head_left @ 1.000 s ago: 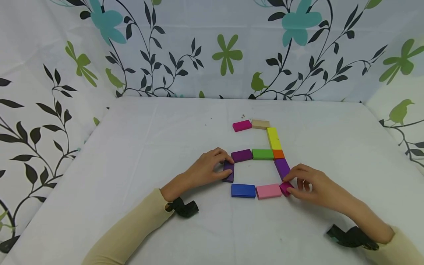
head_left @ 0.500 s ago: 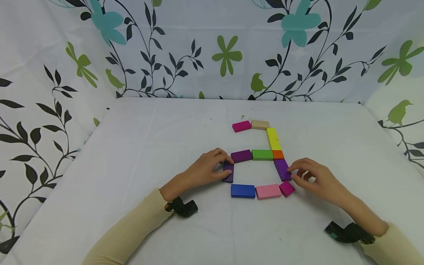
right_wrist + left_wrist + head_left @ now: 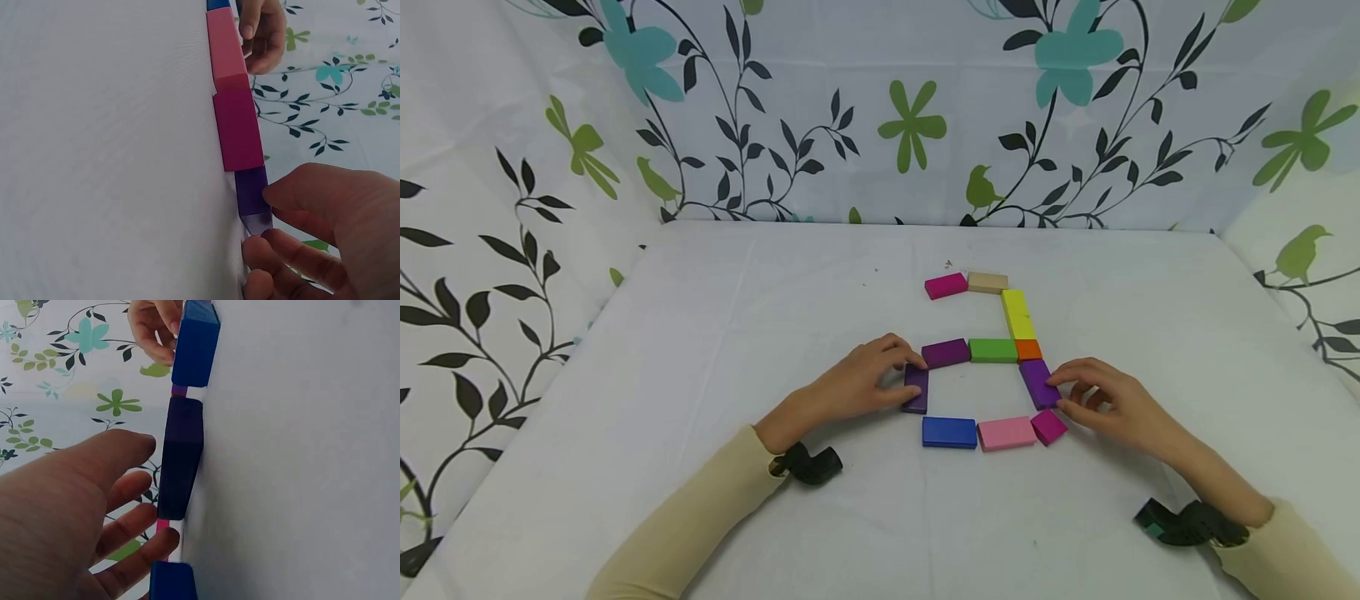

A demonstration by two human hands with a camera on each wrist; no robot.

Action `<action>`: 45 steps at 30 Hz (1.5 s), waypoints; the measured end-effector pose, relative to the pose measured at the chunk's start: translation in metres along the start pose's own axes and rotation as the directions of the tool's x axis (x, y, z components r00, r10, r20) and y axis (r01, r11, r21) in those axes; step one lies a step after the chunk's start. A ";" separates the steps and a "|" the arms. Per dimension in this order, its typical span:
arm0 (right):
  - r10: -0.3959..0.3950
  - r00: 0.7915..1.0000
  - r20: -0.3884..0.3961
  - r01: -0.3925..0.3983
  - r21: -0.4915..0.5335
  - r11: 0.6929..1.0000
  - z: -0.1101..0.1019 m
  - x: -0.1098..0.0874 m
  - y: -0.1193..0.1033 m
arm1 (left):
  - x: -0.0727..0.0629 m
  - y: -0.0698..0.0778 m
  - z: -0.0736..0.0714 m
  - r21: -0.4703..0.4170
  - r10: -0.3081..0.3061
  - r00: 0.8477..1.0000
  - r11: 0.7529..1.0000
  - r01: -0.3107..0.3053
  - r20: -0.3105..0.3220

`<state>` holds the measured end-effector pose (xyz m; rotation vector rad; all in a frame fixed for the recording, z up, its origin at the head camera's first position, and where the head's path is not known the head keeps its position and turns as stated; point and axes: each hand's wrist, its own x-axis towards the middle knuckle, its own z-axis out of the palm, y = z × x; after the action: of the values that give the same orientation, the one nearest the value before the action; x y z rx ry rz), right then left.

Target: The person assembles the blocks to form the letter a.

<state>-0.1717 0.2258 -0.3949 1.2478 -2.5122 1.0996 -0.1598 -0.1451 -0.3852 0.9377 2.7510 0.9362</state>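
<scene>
My left hand [image 3: 865,382] has thumb and fingers bent at the dark purple block [image 3: 917,378], thumb over its side and a fingertip at its far end. In the left wrist view this block [image 3: 181,456] lies beside the thumb. On the other side, my right hand [image 3: 1112,408] pinches the slanted violet block [image 3: 1036,383] by its right edge. The right wrist view shows the thumb against that block [image 3: 252,189], the fingers at its end. A magenta block [image 3: 1048,427] sits just nearer, beside a pink block [image 3: 1006,433] and a blue block [image 3: 949,432].
Beyond the hands, purple [image 3: 945,353], green [image 3: 992,350] and orange [image 3: 1028,349] blocks form a row. A yellow block [image 3: 1018,315] leads back to a beige one [image 3: 987,282] and a magenta one [image 3: 946,286]. Leaf-patterned cloth [image 3: 820,108] hangs behind the white table [image 3: 775,292].
My right hand has let go of the near magenta block and moved back to the violet block. The left hand stays at the dark purple block.
</scene>
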 end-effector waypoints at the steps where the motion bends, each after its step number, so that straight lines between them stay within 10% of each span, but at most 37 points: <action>1: 0.007 1.000 0.002 -0.007 0.001 1.000 0.000 0.000 0.000 | 0.000 0.000 -0.001 0.006 0.006 1.000 1.000 -0.006 -0.001; 33: 0.039 0.999 -0.006 -0.039 0.024 0.999 0.002 -0.001 0.001 | -0.023 -0.034 -0.059 -0.068 -0.109 0.970 0.990 0.126 0.218; 45: 0.041 0.999 0.000 -0.041 0.047 0.998 0.002 -0.001 0.002 | -0.030 -0.050 -0.064 -0.187 -0.058 0.928 0.973 0.135 0.369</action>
<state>-0.1725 0.2260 -0.3975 1.2119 -2.5367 1.1747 -0.1789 -0.2274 -0.3651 0.8322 2.3166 0.9095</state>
